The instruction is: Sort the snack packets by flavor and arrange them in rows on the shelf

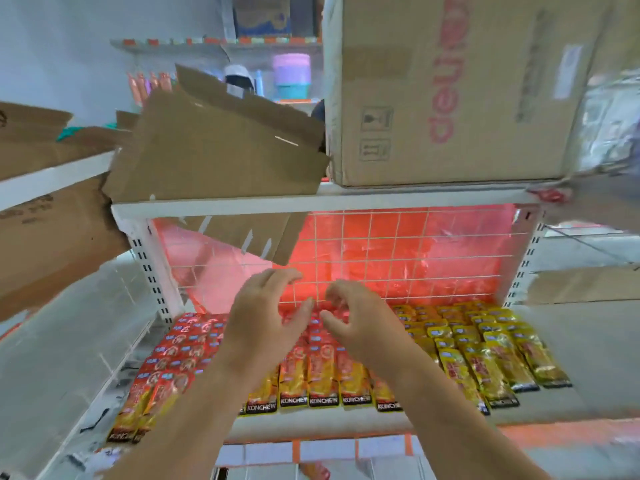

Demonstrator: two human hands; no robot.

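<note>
Left hand (266, 317) and right hand (356, 317) hover loosely curled, empty, over red packets (187, 344) rowed apart from yellow packets (485, 344) by flavor

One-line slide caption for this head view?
Left hand and right hand hover empty over red packets on the shelf, yellow packets rowed at right.

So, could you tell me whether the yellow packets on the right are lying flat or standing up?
Lying flat: the yellow packets lie face up in overlapping rows on the shelf.
</note>
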